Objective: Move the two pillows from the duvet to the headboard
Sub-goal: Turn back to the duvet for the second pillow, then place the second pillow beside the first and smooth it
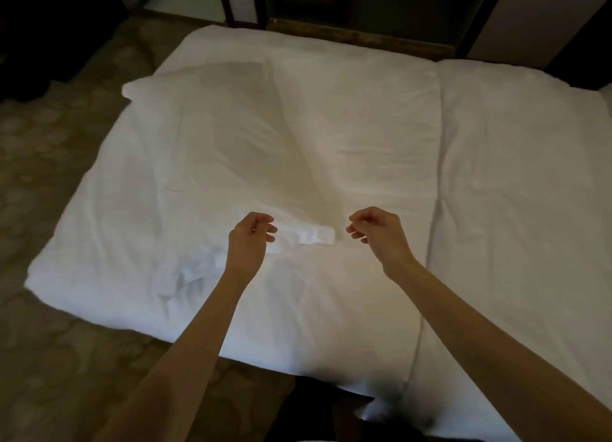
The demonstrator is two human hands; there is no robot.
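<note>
Lying side by side on the duvet (513,176) are two pillows (212,127), soft and light. Both the left hand (250,239) and right hand (374,229) hover loosely curled, holding nothing. Grab each pillow by its near corners.

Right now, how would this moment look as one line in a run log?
left hand: empty, half-curled above duvet | right hand: empty, half-curled | left pillow, right pillow: lying side by side on duvet, untouched

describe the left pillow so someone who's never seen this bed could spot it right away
On the white bed, look at the left half. Two pillows lie side by side there, meeting along a crease. The left pillow is the one whose pointed corner juts toward the carpet, ahead of the left hand.
</note>
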